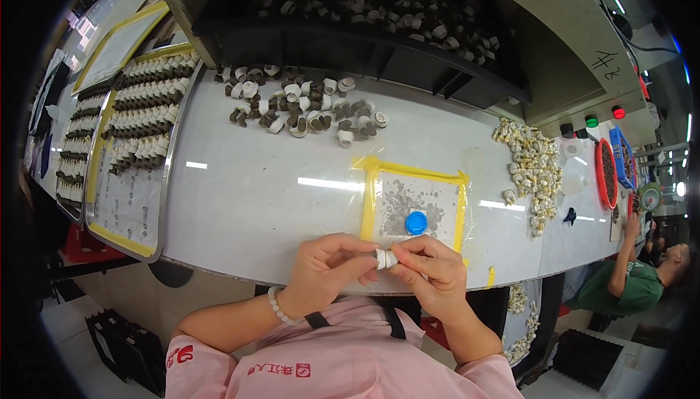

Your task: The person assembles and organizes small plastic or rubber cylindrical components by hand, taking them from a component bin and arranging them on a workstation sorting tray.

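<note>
— Looking down from your head camera, what have you got there?

— A small white fitting, held level just over the near edge of the worktop. My left fingers pinch one end, and my right fingers close on the other. Neither hand is free.

— Which step would you call that?

— Joining, I'd judge: I seem to be pressing or twisting two parts end to end. A line runs round the middle, but my fingertips cover too much to tell whether the parts are fully seated.

— Where do the parts lie?

— A loose scatter of white-and-dark pieces lies beyond my hands toward the left, in front of the black bin; cream pieces are heaped on the right. Just past my fingers is a yellow-taped, speckled pad with a round blue cap on it.

— And the next move?

— It calls for a steady left grip and an even, straight push from the right, I think. Once seated, it would suit the tray at my left, where similar pieces stand in rows above a bare stretch of lining.
</note>
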`<act>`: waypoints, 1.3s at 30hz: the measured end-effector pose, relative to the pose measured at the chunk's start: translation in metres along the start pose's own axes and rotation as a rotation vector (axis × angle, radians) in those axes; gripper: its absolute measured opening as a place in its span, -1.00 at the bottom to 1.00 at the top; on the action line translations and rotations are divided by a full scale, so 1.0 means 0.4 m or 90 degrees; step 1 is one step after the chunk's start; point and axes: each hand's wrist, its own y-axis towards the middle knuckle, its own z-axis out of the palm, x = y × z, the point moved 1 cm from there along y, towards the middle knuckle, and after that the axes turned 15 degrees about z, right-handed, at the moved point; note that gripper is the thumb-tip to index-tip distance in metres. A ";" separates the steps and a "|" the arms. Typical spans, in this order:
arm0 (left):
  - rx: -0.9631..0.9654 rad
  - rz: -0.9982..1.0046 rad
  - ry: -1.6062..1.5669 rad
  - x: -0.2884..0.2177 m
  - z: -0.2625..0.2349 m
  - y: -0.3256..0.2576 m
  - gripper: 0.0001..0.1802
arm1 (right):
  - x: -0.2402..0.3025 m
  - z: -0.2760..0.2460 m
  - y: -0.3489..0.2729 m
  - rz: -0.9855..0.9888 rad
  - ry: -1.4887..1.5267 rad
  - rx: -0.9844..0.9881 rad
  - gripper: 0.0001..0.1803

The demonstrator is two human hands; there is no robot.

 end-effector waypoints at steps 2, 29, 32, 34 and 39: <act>0.010 -0.007 0.005 0.001 -0.001 0.000 -0.80 | 0.001 -0.003 -0.002 0.000 -0.001 0.004 -0.70; 0.166 -0.037 -0.037 0.056 0.018 0.001 -0.82 | -0.101 -0.025 -0.078 -0.063 -0.052 -0.026 -0.79; 0.106 0.022 0.085 -0.015 0.031 -0.005 -0.83 | -0.115 -0.028 -0.075 -0.034 -0.073 -0.029 -0.79; 0.106 0.036 0.100 -0.013 0.034 -0.004 -0.82 | -0.108 -0.034 -0.072 -0.045 -0.090 -0.018 -0.78; 0.136 0.054 0.176 -0.043 0.036 0.006 -0.80 | -0.118 -0.047 -0.074 -0.012 -0.108 -0.004 -0.77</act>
